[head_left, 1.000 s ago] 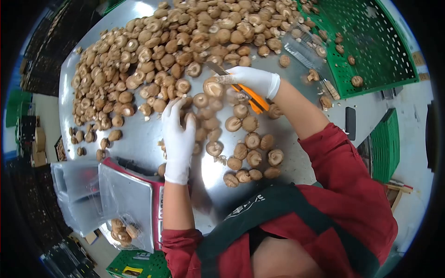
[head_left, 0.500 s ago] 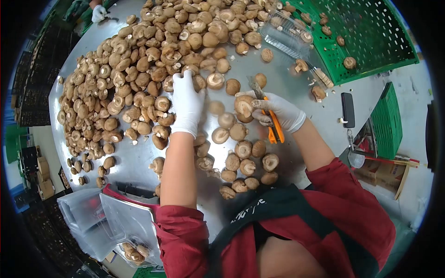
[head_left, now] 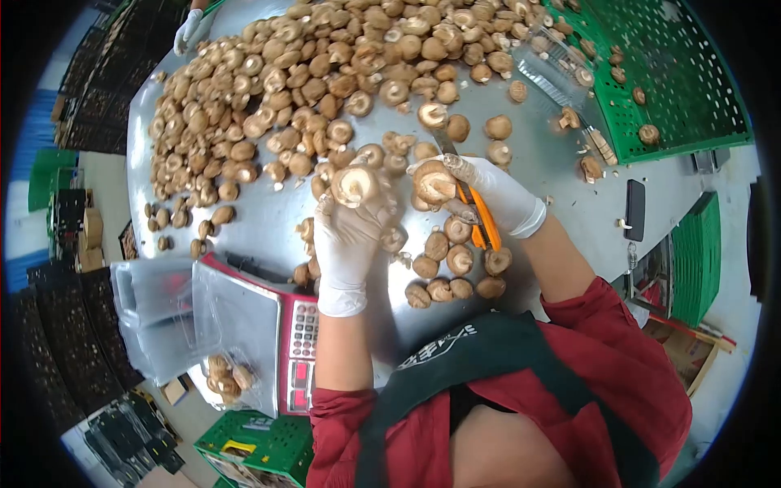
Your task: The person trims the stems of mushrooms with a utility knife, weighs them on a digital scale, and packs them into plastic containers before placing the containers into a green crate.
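Note:
My left hand [head_left: 350, 244], in a white glove, is turned palm up with its fingers round a mushroom [head_left: 355, 186] whose pale underside and stem face up. In my gloved right hand [head_left: 496, 195] are orange-handled scissors [head_left: 480, 215], their blades pointing away from me, and a brown mushroom [head_left: 434, 182] pinched at the fingertips. Several loose mushrooms [head_left: 460, 259] lie on the metal table [head_left: 553, 260] just below and between my hands. A large heap of mushrooms [head_left: 301, 73] spreads beyond them.
A green perforated crate [head_left: 675, 89] stands at the back right, beside a clear plastic tray [head_left: 549, 69] and a knife [head_left: 600, 145]. A phone [head_left: 635, 210] lies at the right edge. At lower left is a scale [head_left: 303, 350] with clear containers. Another person's gloved hand [head_left: 189, 31] shows far left.
My left hand has drawn back from the heap, turned palm up and now holds a mushroom. My right hand still holds scissors and a mushroom. The view has shifted, showing more of the scale.

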Motion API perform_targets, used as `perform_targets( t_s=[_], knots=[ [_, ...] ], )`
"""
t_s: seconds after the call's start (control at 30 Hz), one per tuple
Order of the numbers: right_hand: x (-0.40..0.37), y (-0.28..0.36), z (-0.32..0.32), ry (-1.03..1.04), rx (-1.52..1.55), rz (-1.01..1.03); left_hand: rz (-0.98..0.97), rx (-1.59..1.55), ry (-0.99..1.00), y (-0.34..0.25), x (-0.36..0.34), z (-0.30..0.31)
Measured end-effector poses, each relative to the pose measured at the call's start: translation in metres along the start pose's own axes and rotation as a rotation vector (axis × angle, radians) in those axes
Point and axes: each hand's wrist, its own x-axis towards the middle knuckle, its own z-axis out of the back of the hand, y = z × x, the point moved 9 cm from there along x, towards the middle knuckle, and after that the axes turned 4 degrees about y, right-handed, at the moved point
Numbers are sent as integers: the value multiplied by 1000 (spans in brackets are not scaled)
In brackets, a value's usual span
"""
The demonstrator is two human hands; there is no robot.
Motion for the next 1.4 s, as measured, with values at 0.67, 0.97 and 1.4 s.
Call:
perform_targets(
  t_s=[0.67, 0.97, 1.4],
  knots=[
    [-35, -36, -55, -16, -610, 119, -302, 1808, -346, 12, -126, -28],
    [-21, -50, -77, 68, -475, 96, -171, 692, -244, 17, -140, 8],
    [87, -28, -25, -139, -1771, 211, -314, 2124, -266, 14, -138, 3]
  ],
)
